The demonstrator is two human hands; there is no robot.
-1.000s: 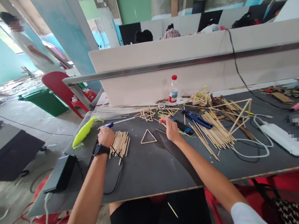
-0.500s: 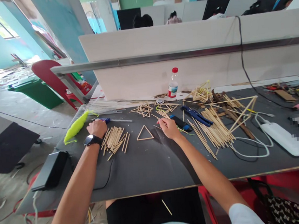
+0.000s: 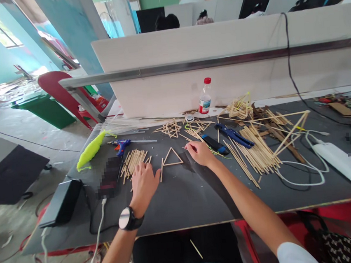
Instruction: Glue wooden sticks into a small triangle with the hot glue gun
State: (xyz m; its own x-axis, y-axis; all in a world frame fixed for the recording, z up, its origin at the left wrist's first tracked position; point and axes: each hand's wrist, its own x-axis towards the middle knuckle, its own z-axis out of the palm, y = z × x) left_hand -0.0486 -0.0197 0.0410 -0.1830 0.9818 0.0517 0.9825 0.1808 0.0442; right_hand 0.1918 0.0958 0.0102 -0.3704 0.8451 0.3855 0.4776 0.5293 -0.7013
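My left hand lies palm down with its fingers spread over the near right side of a pile of short wooden sticks. A single stick lies beside its thumb, close to the left corner of a small stick triangle. To the right of the triangle, my right hand has its fingertips pinched together, with a tiny pale tip poking out; what it belongs to cannot be made out. Beyond the left pile rests a blue glue gun.
Right of my right hand lie a dark blue cutter, blue pliers and more sticks. Stick frames and a bottle stand farther back. A black box, yellow-green pouch and white power bank flank the area.
My left hand has left the glue gun, moving right and nearer to me over the sticks. One stick has shifted right beside the triangle. My right hand stays pinched in nearly the same place.
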